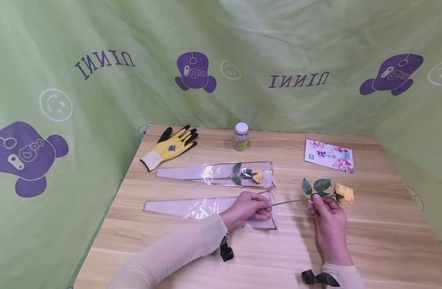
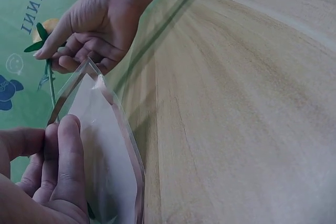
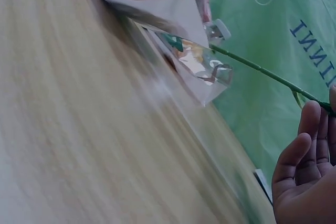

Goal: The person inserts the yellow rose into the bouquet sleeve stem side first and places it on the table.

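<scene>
My right hand (image 1: 329,220) pinches a yellow artificial rose (image 1: 345,194) by its stem, just below the green leaves. The bloom points right and the thin stem runs left to my left hand (image 1: 250,208). With thumb and fingers, that hand holds the wide end of a flat clear flower sleeve (image 1: 166,206) with a pale backing. In the left wrist view, the sleeve (image 2: 107,145) stands raised at its mouth, its edge between the left fingers (image 2: 71,156). The right wrist view has the green stem (image 3: 262,71) reaching the sleeve's mouth, where its tip is hidden.
Behind lies a second sleeve (image 1: 197,172) with a yellow rose (image 1: 257,175) inside. A yellow and black work glove (image 1: 170,148) is at the back left, a white-capped jar (image 1: 241,138) at the back middle, and a floral-printed packet (image 1: 329,155) at the back right of the wooden table (image 1: 264,261).
</scene>
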{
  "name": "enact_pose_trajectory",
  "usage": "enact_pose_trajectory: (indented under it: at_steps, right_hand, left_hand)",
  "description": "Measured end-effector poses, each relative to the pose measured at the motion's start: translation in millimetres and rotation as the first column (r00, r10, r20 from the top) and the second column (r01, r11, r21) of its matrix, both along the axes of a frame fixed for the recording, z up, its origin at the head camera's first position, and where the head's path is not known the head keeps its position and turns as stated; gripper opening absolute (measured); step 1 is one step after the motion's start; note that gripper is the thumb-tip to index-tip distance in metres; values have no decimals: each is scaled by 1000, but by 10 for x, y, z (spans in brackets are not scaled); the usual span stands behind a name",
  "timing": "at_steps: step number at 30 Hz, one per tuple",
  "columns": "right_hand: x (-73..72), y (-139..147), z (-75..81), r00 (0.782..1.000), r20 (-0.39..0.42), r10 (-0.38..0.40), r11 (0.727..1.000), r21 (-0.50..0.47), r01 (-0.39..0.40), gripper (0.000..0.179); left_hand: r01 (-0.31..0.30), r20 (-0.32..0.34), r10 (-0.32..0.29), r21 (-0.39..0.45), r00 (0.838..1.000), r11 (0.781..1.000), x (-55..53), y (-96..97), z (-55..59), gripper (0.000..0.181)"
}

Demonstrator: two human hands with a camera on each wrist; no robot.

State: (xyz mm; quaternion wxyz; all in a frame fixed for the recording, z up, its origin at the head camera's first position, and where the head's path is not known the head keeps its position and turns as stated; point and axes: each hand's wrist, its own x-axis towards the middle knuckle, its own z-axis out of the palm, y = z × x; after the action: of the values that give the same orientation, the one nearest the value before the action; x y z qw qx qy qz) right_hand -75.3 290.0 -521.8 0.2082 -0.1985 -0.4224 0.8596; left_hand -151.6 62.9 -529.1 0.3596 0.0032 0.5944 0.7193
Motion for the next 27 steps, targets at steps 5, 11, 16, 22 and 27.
enact_pose_trajectory:
  at_steps: [5, 11, 16, 22, 27]
  right_hand:
    - [19, -26, -25, 1000, 1, 29, 999, 38, -29, 9]
    - [37, 14, -12, 996, -40, 74, 997, 35, -73, 24]
    - [26, 22, 2, 999, -15, 45, 998, 34, -44, 13]
    - [15, -13, 9, 998, -47, 46, 998, 41, -44, 8]
    - [28, -74, 5, 993, -62, 96, 995, 40, -94, 8]
  left_hand:
    - [-7, 0, 7, -3, 1000, 1000, 0, 7, -3, 7]
    - [-17, 9, 17, -7, 1000, 1000, -6, 11, -4, 6]
    - [-19, 2, 19, -21, 1000, 1000, -11, 17, 12, 6]
    - [-22, -16, 22, -35, 1000, 999, -23, 16, 47, 6]
    - [-10, -37, 9, -32, 999, 999, -37, 23, 71, 6]
